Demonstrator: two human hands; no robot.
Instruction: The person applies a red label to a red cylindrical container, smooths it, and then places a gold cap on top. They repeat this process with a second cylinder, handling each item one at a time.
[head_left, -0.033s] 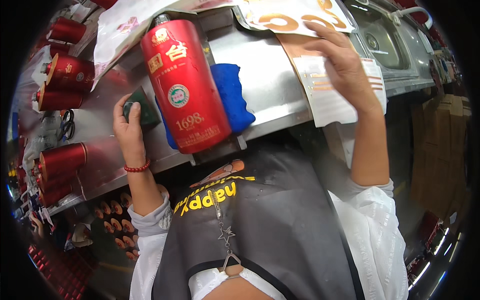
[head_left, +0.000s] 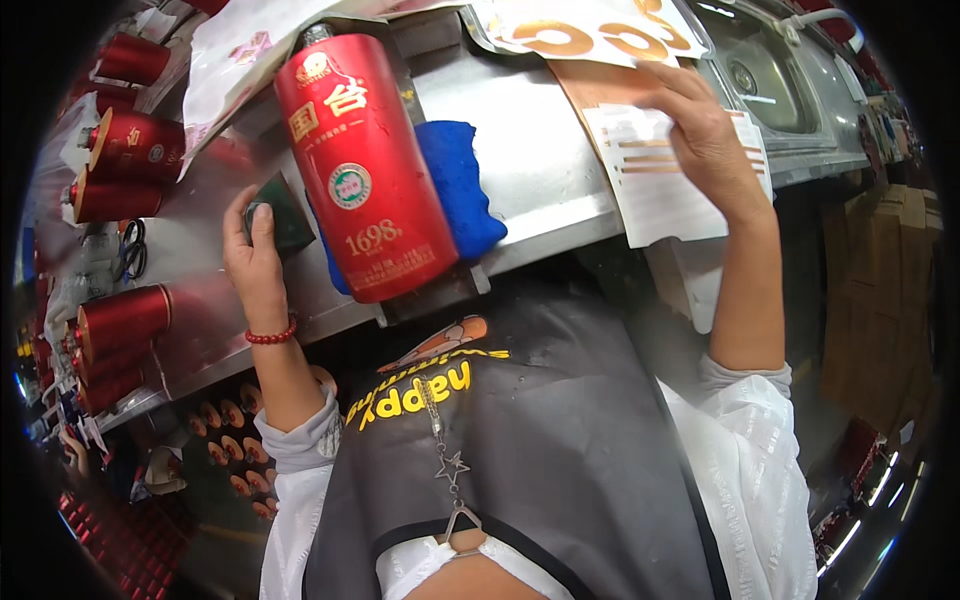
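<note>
My left hand (head_left: 257, 265) is closed round a dark green block (head_left: 283, 215), with the thumb on its near face. Right of it, a large red bottle (head_left: 365, 170) with gold and green markings lies on its side, its dark cap at the far end. Under the bottle is a folded blue cloth (head_left: 462, 190). My right hand (head_left: 705, 140) hovers over a stack of white sheets with copper-coloured strips (head_left: 650, 215). Its fingers are bent and apart, close to the edge of a white sheet with copper-coloured rings (head_left: 590, 30); the thumb is mostly hidden.
A metal sink (head_left: 765, 85) stands at the far right of the steel worktop (head_left: 550, 195). Several red bottles (head_left: 135, 145) lie along the left, near a black loop (head_left: 130, 250). Brown cardboard (head_left: 880, 270) is at the right; below left are several round copper-topped pieces (head_left: 230, 413).
My right hand has shifted slightly right and down, its fingers a little more bent. The bottle and cloth appear slightly farther left and up in the picture. My left hand keeps the green block.
</note>
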